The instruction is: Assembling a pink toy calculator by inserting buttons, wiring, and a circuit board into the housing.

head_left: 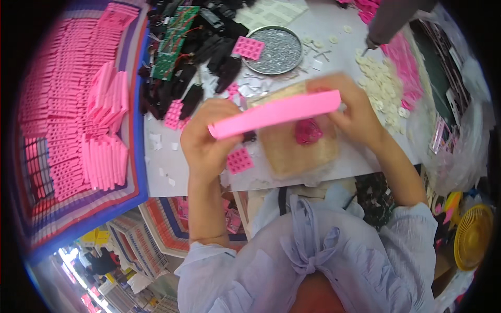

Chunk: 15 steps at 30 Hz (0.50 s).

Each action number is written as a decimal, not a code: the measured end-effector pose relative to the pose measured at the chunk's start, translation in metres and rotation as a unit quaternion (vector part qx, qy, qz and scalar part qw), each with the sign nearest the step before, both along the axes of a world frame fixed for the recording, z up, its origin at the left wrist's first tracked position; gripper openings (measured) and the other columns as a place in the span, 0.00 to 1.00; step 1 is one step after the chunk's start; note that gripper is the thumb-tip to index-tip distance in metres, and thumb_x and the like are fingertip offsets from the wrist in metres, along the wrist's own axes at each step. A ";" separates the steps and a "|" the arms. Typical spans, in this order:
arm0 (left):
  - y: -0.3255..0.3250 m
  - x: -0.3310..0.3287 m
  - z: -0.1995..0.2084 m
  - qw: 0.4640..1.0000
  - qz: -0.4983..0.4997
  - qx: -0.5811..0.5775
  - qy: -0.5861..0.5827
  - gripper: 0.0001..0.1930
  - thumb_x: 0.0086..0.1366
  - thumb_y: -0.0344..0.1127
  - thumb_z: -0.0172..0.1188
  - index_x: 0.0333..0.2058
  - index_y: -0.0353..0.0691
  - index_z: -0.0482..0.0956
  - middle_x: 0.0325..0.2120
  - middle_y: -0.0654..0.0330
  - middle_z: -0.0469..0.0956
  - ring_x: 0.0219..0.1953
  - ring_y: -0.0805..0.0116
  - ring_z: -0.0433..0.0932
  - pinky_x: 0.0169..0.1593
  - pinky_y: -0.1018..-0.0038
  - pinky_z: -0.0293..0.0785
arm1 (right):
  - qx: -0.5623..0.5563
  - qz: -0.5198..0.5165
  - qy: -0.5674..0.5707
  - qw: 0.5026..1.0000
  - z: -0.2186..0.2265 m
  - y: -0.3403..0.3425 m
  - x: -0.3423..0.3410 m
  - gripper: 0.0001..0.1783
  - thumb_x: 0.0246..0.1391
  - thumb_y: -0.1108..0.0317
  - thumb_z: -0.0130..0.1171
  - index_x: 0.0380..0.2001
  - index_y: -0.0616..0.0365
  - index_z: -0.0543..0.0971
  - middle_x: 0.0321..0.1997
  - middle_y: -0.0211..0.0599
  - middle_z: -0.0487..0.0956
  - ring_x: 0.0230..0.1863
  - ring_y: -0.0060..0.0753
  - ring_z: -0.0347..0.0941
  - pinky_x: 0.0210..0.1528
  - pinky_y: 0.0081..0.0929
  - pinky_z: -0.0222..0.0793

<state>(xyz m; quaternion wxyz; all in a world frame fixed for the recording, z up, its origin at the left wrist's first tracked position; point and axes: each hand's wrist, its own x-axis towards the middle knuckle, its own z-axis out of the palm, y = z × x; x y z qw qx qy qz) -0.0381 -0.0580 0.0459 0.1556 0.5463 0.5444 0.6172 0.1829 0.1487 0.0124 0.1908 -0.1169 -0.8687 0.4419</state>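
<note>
white worktable (172, 172), cluttered, seen from above; wearer's pale blue garment fills the near edge.

nearest: left hand (206, 138) and right hand (355, 112) hold one long pink plastic strip (276, 115) between them, each at one end. left fingers curled shut round the lower end, thumb on top; right fingers pinched on the higher end. strip spans the gap between the two sets of fingertips, tilted up toward the right, lifted clear of the table. two-ended hold probably keeps the long piece steady and level for handling.

under the strip, below the right fingers: a tan pad (292, 151) with a small dark-pink lump (308, 131) on it. small pink gridded pad (239, 160) lies just under the left fingers.

beyond the left fingers: a heap of black plastic parts (209, 52) and a green circuit board (175, 41). beyond the strip's middle: round metal tray (274, 50) with another pink gridded pad (248, 47) on its rim. beyond the right fingers: scattered cream discs (378, 83).

far out past the left fingers: rows of pink strips stacked on a striped cloth (78, 120), apparently sorted in batches.
</note>
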 end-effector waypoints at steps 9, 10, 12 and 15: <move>-0.040 0.049 -0.044 0.926 -0.128 -0.140 0.325 0.21 0.44 0.34 0.70 0.42 0.46 0.83 0.47 0.59 0.79 0.49 0.51 0.75 0.52 0.57 0.73 | 0.159 0.145 -0.032 0.976 -0.010 0.007 0.029 0.33 0.45 0.64 0.68 0.57 0.57 0.76 0.67 0.40 0.72 0.66 0.55 0.65 0.65 0.46 0.67; -0.041 0.054 -0.048 0.925 -0.133 -0.153 0.322 0.22 0.44 0.34 0.70 0.43 0.47 0.83 0.48 0.59 0.78 0.50 0.52 0.74 0.54 0.56 0.72 | 0.188 0.134 -0.055 0.971 -0.007 0.003 0.031 0.35 0.43 0.62 0.69 0.58 0.58 0.75 0.68 0.39 0.71 0.67 0.56 0.64 0.66 0.47 0.66; -0.041 0.056 -0.048 0.918 -0.135 -0.174 0.330 0.23 0.45 0.37 0.69 0.44 0.48 0.82 0.49 0.58 0.77 0.53 0.52 0.73 0.59 0.50 0.66 | 0.233 0.106 -0.073 0.964 -0.007 -0.002 0.028 0.36 0.43 0.60 0.70 0.57 0.59 0.75 0.68 0.39 0.70 0.67 0.56 0.63 0.66 0.47 0.66; -0.030 0.044 -0.029 0.906 -0.113 -0.255 0.320 0.23 0.46 0.38 0.70 0.45 0.46 0.82 0.48 0.57 0.77 0.53 0.53 0.74 0.61 0.47 0.63 | 0.263 0.092 -0.098 0.956 -0.008 -0.009 0.022 0.36 0.43 0.58 0.71 0.56 0.61 0.76 0.67 0.40 0.70 0.68 0.56 0.63 0.66 0.47 0.65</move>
